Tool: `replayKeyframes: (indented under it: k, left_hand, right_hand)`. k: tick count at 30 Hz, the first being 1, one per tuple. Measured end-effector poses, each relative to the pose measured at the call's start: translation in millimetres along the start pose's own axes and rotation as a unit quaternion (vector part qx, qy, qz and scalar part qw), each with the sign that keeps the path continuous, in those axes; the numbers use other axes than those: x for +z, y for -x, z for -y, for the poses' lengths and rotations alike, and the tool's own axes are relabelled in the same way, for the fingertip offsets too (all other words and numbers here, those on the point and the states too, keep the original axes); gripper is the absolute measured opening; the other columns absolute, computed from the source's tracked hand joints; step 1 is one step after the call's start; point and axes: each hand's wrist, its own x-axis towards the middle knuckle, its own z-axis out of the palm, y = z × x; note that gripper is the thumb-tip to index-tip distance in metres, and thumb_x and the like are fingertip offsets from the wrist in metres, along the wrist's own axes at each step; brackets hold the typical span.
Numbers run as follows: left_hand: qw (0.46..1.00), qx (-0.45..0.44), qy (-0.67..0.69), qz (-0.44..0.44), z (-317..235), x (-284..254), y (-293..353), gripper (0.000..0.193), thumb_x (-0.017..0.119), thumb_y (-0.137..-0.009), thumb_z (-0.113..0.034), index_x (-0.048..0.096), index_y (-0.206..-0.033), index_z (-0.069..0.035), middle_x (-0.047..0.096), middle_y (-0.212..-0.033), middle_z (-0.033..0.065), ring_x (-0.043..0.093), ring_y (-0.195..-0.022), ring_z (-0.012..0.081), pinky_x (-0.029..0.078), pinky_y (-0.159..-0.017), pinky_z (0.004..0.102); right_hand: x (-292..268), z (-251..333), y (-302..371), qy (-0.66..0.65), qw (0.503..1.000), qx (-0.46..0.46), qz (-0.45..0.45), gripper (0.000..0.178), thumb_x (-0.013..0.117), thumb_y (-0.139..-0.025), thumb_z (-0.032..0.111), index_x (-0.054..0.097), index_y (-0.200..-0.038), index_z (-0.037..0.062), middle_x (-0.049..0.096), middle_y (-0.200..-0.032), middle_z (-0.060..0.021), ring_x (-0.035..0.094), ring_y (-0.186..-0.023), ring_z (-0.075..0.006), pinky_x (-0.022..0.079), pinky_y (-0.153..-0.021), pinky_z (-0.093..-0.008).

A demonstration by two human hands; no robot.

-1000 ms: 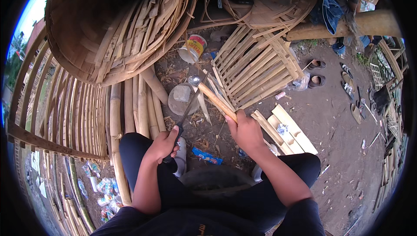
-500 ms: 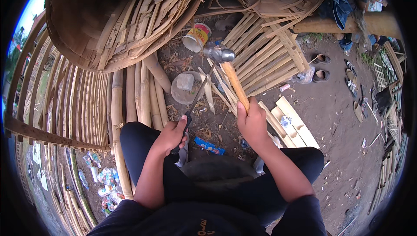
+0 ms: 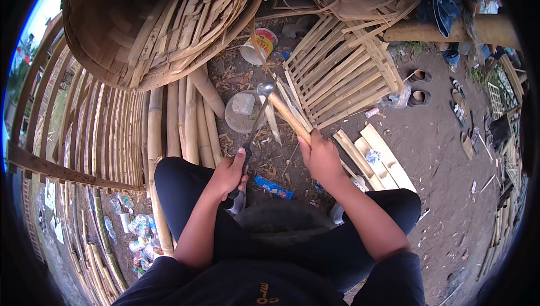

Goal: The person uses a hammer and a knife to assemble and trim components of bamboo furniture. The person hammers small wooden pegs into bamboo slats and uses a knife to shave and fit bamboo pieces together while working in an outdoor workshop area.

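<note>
My left hand (image 3: 227,175) is wrapped around the black handle of a long, dark-bladed knife (image 3: 259,119), whose blade slants up and away to the right. In my right hand (image 3: 323,161) is a hammer (image 3: 289,117) with a wooden handle and a rounded metal head. The hammer head is at the upper end of the knife blade; whether they touch I cannot tell. Below the blade, a grey stone block (image 3: 243,104) sits on a round, pale stump-like base (image 3: 235,121). Pale split bamboo strips (image 3: 272,121) lie just beyond the blade.
Bamboo poles (image 3: 190,120) and a slatted bamboo frame (image 3: 101,131) fill the left. Woven baskets (image 3: 163,36) rise at the far side, near a bucket (image 3: 259,46). A slatted panel (image 3: 343,75), split bamboo pieces (image 3: 382,159) and sandals (image 3: 458,106) lie to the right.
The hammer has swung left and its head now meets the line of the knife's blade end. My right hand has shifted slightly left. The left hand still grips the knife in nearly the same place.
</note>
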Motion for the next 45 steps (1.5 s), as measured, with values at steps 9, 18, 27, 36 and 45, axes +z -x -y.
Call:
replayKeyframes:
  k: [9,18,27,36,45]
  left_hand:
    - [1.0,0.015,0.006,-0.022,18,1,-7,0.052,0.039,-0.098,-0.05,0.047,-0.083,-0.001,0.043,-0.056,0.003,0.04,-0.041,0.0118,0.034,-0.04,0.0269]
    - [1.0,-0.016,-0.007,0.001,10,-4,-10,0.055,0.04,-0.097,-0.051,0.048,-0.078,0.001,0.044,-0.055,0.0032,0.04,-0.041,0.0122,0.035,-0.04,0.0275]
    - [0.999,-0.031,0.0,0.024,10,-8,-16,0.056,0.044,-0.096,-0.05,0.051,-0.075,0.002,0.049,-0.057,0.0048,0.046,-0.045,0.0137,0.038,-0.043,0.0291]
    - [0.996,0.015,0.061,0.056,26,-11,-24,0.052,0.047,-0.095,-0.05,0.052,-0.079,-0.001,0.055,-0.066,0.0065,0.053,-0.05,0.0158,0.044,-0.05,0.0288]
    - [0.992,-0.048,0.066,0.1,4,-5,-15,0.049,0.045,-0.096,-0.051,0.049,-0.09,-0.003,0.045,-0.058,0.0012,0.04,-0.042,0.0124,0.035,-0.042,0.0266]
  right_hand:
    - [-32,30,-9,-0.11,0.992,-0.012,-0.064,0.034,0.056,-0.092,0.028,0.053,-0.084,-0.0041,0.058,-0.059,-0.022,0.06,-0.057,-0.0418,0.049,-0.054,-0.0497]
    - [-19,5,-12,0.027,0.999,-0.007,-0.017,0.035,0.053,-0.094,0.031,0.052,-0.08,-0.0014,0.059,-0.055,-0.0198,0.062,-0.052,-0.038,0.051,-0.048,-0.0454]
    - [21,-14,6,0.02,0.997,0.034,0.065,0.036,0.053,-0.094,0.029,0.054,-0.08,-0.0036,0.058,-0.059,-0.0246,0.061,-0.056,-0.0417,0.05,-0.052,-0.0475]
    - [23,-13,8,0.009,0.997,0.038,0.061,0.038,0.051,-0.094,0.032,0.055,-0.078,-0.0019,0.06,-0.06,-0.0229,0.062,-0.057,-0.0406,0.052,-0.054,-0.048]
    - [2,-11,-5,0.023,0.998,0.041,0.039,0.039,0.053,-0.093,0.033,0.055,-0.079,-0.003,0.059,-0.059,-0.0231,0.062,-0.056,-0.0403,0.051,-0.053,-0.0473]
